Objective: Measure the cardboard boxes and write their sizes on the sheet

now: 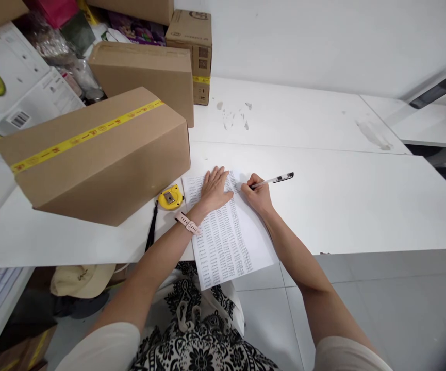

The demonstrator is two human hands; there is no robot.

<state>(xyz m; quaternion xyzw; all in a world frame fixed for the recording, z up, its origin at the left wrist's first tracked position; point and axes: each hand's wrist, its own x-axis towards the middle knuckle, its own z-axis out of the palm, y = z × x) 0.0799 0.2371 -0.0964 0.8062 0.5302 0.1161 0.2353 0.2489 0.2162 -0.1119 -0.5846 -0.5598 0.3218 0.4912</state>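
Observation:
A sheet of paper [225, 242] covered with columns of small handwriting lies on the white table, its lower end hanging past the front edge. My left hand [215, 190] rests flat on its upper part, fingers spread. Closed around a pen [277, 179] is my right hand [257, 193], at the paper's right side; the pen's capped-looking dark end points up to the right, and its tip is hidden by my fingers. Left of the paper sits a yellow tape measure [170, 197] with a black wrist strap [152, 226].
A taped cardboard box [102, 154] stands close on the left, with more boxes [145, 72] behind it. White cartons with avocado pictures [25, 77] are stacked at the far left. The table [342, 201] stretches right, its front edge near my body. A cap [81, 281] lies below.

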